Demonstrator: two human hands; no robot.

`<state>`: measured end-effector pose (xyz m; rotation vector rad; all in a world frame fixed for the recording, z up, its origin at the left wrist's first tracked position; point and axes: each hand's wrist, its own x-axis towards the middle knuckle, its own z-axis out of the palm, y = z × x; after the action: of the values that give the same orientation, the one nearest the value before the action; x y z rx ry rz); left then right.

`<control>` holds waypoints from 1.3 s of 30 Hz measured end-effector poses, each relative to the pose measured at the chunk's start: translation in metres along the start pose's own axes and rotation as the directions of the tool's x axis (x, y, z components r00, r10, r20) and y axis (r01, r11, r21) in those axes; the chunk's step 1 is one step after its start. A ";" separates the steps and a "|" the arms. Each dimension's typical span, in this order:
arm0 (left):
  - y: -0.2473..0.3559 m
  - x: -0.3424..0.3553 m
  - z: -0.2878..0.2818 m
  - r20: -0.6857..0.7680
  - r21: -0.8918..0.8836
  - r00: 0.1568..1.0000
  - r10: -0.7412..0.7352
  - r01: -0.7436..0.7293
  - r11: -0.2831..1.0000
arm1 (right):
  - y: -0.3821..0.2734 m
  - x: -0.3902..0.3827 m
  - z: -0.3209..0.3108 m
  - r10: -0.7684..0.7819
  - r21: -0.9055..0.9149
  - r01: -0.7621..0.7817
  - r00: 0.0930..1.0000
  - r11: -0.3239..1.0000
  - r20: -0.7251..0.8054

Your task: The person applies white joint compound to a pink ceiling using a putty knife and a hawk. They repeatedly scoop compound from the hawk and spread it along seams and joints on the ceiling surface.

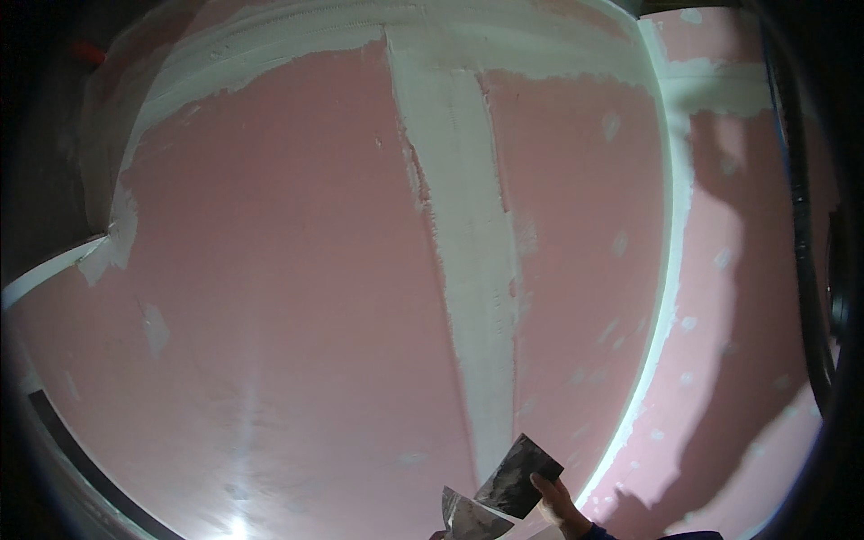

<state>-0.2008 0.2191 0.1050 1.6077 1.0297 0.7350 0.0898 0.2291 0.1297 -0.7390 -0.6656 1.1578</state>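
Observation:
At the lower edge, my right hand is closed on a wide putty knife. Its dark rectangular metal blade has greyish smears, and my thumb lies over the face. Close to its lower left is a second wide putty knife, its blade streaked with pale material. Only a sliver of my left hand shows beside that second blade; the rest is cut off by the frame. Both blades are in front of a pink drywall panel, near the lower end of a white strip of joint compound.
White compound also covers the top seam and the corner at right. The right wall carries small filled spots and a large shadow. A dark hose or cable hangs at far right. A dark opening lies at upper left.

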 end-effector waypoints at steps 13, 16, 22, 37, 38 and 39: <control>0.011 -0.020 0.011 -0.090 -0.060 0.991 -0.095 0.090 0.994 | -0.020 0.014 0.039 -0.019 -0.040 0.021 0.997 0.999 0.069; 0.000 -0.024 0.014 -0.122 -0.103 0.992 0.014 -0.027 0.994 | -0.019 0.018 0.049 -0.006 -0.053 0.012 0.995 0.999 0.096; -0.016 -0.034 0.011 -0.147 -0.162 0.986 -0.080 0.055 0.985 | -0.011 0.019 0.062 0.018 -0.055 -0.011 0.990 0.998 0.143; -0.010 -0.043 0.001 -0.316 -0.122 0.949 0.008 -0.049 0.991 | 0.006 0.004 0.066 0.023 -0.036 -0.015 0.972 0.999 0.232; -0.006 -0.045 -0.002 -0.324 -0.104 0.946 -0.009 -0.026 0.994 | 0.006 0.001 0.065 0.022 -0.035 -0.014 0.972 0.999 0.236; -0.002 -0.046 -0.004 -0.314 -0.136 0.948 -0.053 0.010 0.991 | 0.007 -0.001 0.064 0.019 -0.032 -0.012 0.971 0.999 0.237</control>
<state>-0.2253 0.1794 0.1058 1.3820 1.2056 1.0429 0.0355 0.2407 0.1622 -0.6371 -0.8810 1.2648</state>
